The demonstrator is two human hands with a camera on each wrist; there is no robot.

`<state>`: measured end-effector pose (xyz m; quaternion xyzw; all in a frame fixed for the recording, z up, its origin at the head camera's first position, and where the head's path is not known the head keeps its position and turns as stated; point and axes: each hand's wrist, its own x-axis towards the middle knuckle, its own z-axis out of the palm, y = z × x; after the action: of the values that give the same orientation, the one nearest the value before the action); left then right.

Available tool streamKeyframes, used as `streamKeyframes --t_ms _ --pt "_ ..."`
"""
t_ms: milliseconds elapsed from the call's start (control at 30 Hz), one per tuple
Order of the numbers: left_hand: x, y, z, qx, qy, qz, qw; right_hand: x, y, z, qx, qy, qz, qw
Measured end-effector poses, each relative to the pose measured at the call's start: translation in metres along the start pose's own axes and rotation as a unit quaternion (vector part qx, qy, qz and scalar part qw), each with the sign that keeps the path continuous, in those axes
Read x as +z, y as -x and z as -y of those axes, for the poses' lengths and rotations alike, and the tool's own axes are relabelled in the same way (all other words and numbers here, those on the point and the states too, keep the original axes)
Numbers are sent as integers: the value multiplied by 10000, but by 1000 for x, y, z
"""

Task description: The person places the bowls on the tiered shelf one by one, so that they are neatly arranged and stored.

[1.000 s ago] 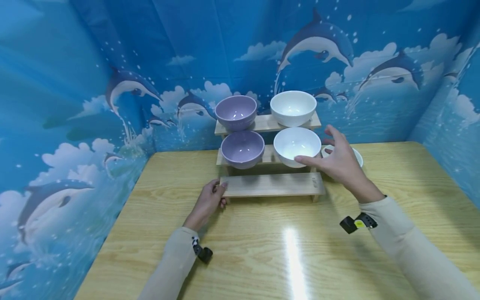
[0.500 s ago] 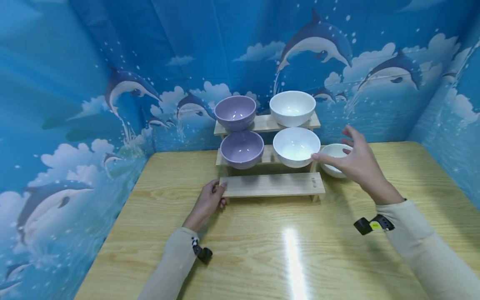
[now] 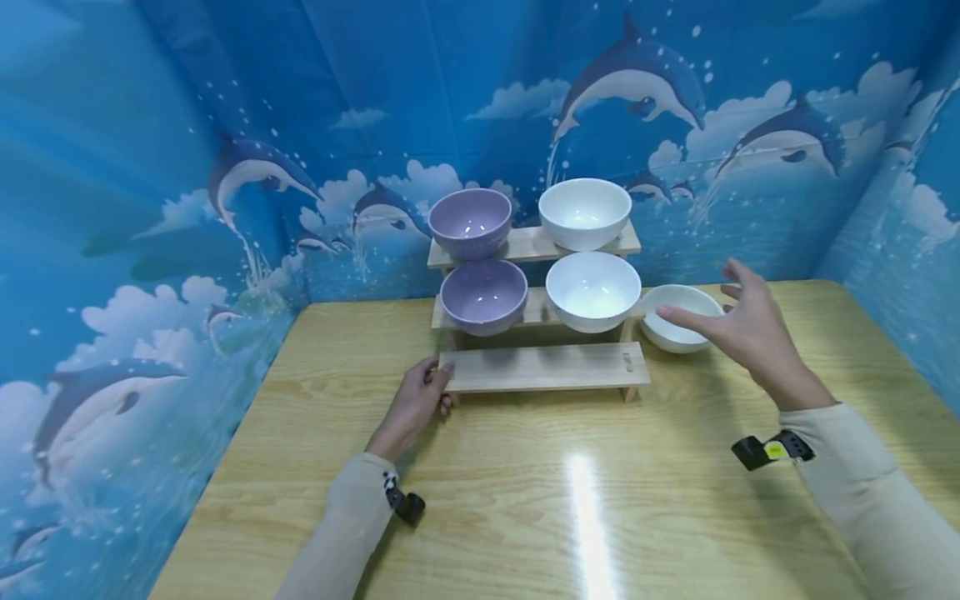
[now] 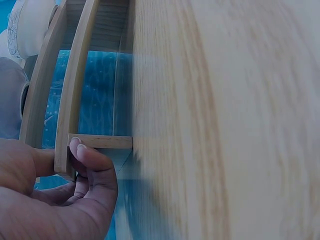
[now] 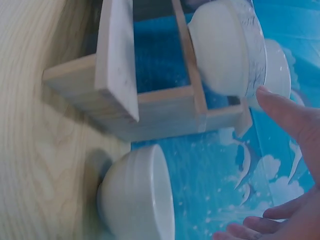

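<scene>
My left hand grips the left end of the lowest step of a three-tier wooden rack; in the left wrist view, fingers and thumb curl round the board's end. My right hand hovers with thumb and fingers spread, holding nothing. It is just right of and above a white bowl that stands on the table beside the rack. On the middle tier sit a purple bowl and a white bowl. Another purple bowl and white bowl occupy the top tier.
The wood-grain table carries the rack near its back edge. Behind and at both sides hangs a blue curtain printed with dolphins. In the right wrist view, the table bowl stands apart from the rack's side.
My right hand has moved away from the middle-tier white bowl, rightward to the bowl on the table, which now shows more fully. The left hand has kept its grip on the rack.
</scene>
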<state>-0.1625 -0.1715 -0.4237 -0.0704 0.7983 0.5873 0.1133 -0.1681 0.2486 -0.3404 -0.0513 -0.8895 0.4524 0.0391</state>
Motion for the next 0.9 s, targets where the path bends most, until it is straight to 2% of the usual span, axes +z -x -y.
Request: streamKeyframes --t_ms 367,633,900 --pt "0 0 0 -40 -35 0 10000 -4 -1 -19 271 69 -36 9996" --pt "-1 1 0 -11 -19 16 10000 1 -5 -37 524 159 78 9985" --pt "0 1 0 -39 6 -2 10000 5 -7 -49 472 197 211 9985"
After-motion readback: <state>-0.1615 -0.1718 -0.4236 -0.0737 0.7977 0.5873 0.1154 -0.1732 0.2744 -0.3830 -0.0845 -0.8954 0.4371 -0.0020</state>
